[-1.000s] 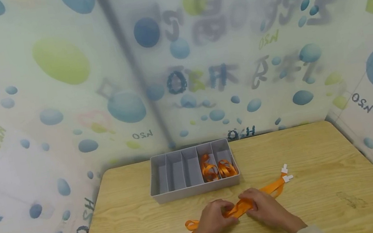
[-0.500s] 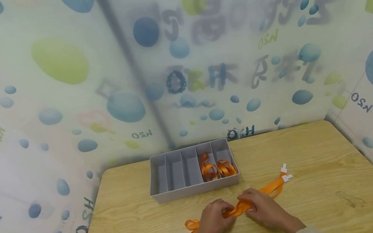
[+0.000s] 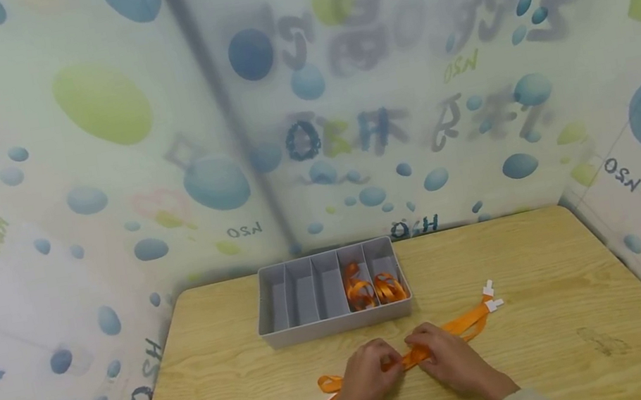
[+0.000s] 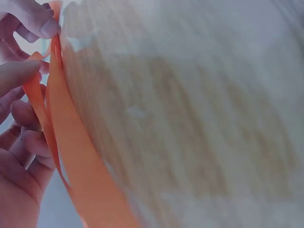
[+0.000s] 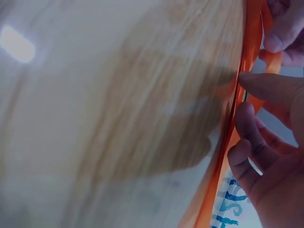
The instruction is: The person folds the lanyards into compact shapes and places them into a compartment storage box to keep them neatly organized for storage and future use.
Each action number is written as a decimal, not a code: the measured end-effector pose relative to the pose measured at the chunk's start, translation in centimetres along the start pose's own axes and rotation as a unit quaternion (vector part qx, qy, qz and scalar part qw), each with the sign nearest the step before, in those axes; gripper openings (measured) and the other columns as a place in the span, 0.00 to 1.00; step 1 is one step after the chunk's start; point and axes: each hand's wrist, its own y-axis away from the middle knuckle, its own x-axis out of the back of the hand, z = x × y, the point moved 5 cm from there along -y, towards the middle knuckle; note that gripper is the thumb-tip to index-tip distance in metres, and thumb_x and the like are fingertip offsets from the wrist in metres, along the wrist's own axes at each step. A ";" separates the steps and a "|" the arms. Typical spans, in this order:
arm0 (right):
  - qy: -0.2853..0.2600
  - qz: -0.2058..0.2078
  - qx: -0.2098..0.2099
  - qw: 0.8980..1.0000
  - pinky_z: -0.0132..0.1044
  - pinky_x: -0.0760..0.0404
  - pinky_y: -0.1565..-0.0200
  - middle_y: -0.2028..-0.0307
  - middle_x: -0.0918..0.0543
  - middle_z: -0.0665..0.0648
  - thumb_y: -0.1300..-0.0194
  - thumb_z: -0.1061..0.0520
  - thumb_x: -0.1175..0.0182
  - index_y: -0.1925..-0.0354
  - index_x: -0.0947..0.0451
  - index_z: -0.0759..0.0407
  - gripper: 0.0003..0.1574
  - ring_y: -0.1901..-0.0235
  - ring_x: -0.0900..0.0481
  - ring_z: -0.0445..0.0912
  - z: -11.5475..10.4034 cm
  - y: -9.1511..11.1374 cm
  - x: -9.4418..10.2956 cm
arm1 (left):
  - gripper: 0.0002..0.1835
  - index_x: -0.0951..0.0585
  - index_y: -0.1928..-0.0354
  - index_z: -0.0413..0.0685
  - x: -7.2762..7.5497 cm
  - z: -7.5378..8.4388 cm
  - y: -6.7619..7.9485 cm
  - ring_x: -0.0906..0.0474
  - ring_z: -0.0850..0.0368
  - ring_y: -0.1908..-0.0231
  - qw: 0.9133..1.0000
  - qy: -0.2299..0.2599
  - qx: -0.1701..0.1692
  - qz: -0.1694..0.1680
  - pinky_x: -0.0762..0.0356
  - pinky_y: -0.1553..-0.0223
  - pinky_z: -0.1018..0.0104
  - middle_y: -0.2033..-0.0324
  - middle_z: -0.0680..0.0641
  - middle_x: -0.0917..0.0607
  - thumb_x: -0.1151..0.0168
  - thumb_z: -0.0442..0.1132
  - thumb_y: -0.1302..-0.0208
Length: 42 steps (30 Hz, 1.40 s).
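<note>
An orange lanyard (image 3: pixel 464 323) of flat ribbon lies slantwise across the wooden table, with white clips (image 3: pixel 493 304) at its right end. My left hand (image 3: pixel 368 379) pinches the ribbon near the middle; in the left wrist view a strip passes between the left thumb (image 4: pixel 19 76) and fingers. Just right of it, my right hand (image 3: pixel 451 359) pinches the bunched ribbon, its thumb (image 5: pixel 270 86) and fingertips on the band in the right wrist view. A loop of ribbon (image 3: pixel 329 383) sticks out left of the left hand. Part of the band is hidden under both hands.
A grey divided box (image 3: pixel 336 326) stands behind the hands. Coiled orange ribbon (image 3: pixel 389 288) fills its rightmost compartment, and more orange ribbon (image 3: pixel 359 290) lies in the one beside it. The wooden table (image 3: pixel 552 345) meets a patterned wall (image 3: pixel 423 196) at the back.
My right hand has shifted slightly left, closer to the left hand, and less ribbon shows between them. The box and clips stay in place.
</note>
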 end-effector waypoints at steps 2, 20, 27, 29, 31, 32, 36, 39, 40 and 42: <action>0.008 -0.002 -0.002 1.000 0.43 0.18 0.55 0.53 0.19 0.51 0.44 0.62 0.28 0.50 0.17 0.58 0.21 0.56 0.19 0.46 0.0 -0.1 -0.1 | 0.02 0.13 0.71 0.55 0.0 0.0 -0.1 0.24 0.70 0.66 1.000 0.003 0.002 0.000 0.25 0.63 0.73 0.68 0.62 0.18 0.27 0.40 0.44; 0.001 0.016 0.002 1.000 0.34 0.22 0.66 0.67 0.19 0.43 0.36 0.63 0.35 0.64 0.15 0.53 0.06 0.68 0.23 0.34 0.4 0.1 -0.3 | 0.06 0.11 0.67 0.55 -0.1 -0.1 0.1 0.22 0.69 0.65 0.999 0.020 0.024 -0.022 0.24 0.62 0.71 0.67 0.62 0.17 0.25 0.42 0.48; 0.002 0.047 -0.002 0.999 0.35 0.21 0.63 0.66 0.19 0.42 0.36 0.62 0.35 0.63 0.16 0.51 0.06 0.66 0.23 0.35 -0.4 0.0 0.7 | 0.13 0.11 0.60 0.52 0.1 -0.1 -0.2 0.20 0.66 0.62 0.999 0.043 0.021 -0.009 0.22 0.59 0.68 0.64 0.60 0.15 0.35 0.52 0.33; -0.004 0.053 -0.008 0.999 0.36 0.20 0.61 0.65 0.18 0.42 0.35 0.62 0.34 0.63 0.16 0.50 0.06 0.65 0.22 0.35 -0.6 -0.1 1.0 | 0.16 0.11 0.57 0.52 0.1 -0.1 -0.3 0.20 0.67 0.61 0.997 0.065 0.029 -0.018 0.22 0.58 0.67 0.63 0.60 0.15 0.41 0.53 0.29; -0.012 0.056 -0.018 0.998 0.36 0.20 0.61 0.65 0.18 0.42 0.35 0.62 0.34 0.63 0.16 0.49 0.06 0.64 0.22 0.35 -0.8 -0.3 1.3 | 0.18 0.11 0.56 0.51 0.2 -0.1 -0.5 0.21 0.67 0.60 0.994 0.093 0.040 -0.030 0.22 0.57 0.67 0.62 0.60 0.16 0.45 0.53 0.26; -0.017 0.057 -0.022 0.998 0.36 0.20 0.60 0.65 0.18 0.41 0.35 0.62 0.34 0.62 0.16 0.49 0.07 0.64 0.22 0.35 -0.9 -0.3 1.4 | 0.18 0.11 0.56 0.50 0.3 -0.1 -0.5 0.21 0.67 0.60 0.992 0.110 0.043 -0.035 0.22 0.57 0.67 0.62 0.59 0.15 0.45 0.52 0.26; -0.036 0.068 -0.023 0.997 0.36 0.20 0.60 0.65 0.18 0.41 0.36 0.63 0.34 0.63 0.15 0.50 0.07 0.64 0.22 0.35 -1.1 -0.5 1.9 | 0.16 0.12 0.55 0.45 0.4 0.1 -0.7 0.20 0.66 0.61 0.979 0.188 0.061 -0.047 0.21 0.59 0.69 0.60 0.55 0.14 0.42 0.49 0.28; -0.049 0.086 -0.008 0.995 0.34 0.21 0.63 0.66 0.18 0.41 0.37 0.65 0.33 0.64 0.15 0.52 0.08 0.66 0.22 0.34 -1.3 -0.5 2.2 | 0.14 0.12 0.56 0.43 0.3 0.2 -0.7 0.19 0.66 0.67 0.963 0.251 0.084 -0.047 0.21 0.64 0.71 0.61 0.52 0.13 0.37 0.45 0.31; -0.053 0.094 0.000 0.994 0.34 0.21 0.64 0.66 0.17 0.41 0.38 0.66 0.33 0.64 0.15 0.52 0.08 0.67 0.23 0.34 -1.4 -0.5 2.3 | 0.13 0.13 0.56 0.42 0.4 0.2 -0.7 0.20 0.66 0.70 0.959 0.266 0.091 -0.043 0.22 0.67 0.72 0.62 0.51 0.12 0.35 0.44 0.33; -0.058 0.109 0.017 0.992 0.34 0.22 0.65 0.66 0.17 0.42 0.39 0.67 0.33 0.64 0.15 0.54 0.09 0.67 0.23 0.34 -1.5 -0.5 2.5 | 0.11 0.13 0.58 0.42 0.4 0.3 -0.6 0.23 0.67 0.74 0.953 0.284 0.101 -0.034 0.23 0.70 0.73 0.63 0.50 0.12 0.31 0.42 0.36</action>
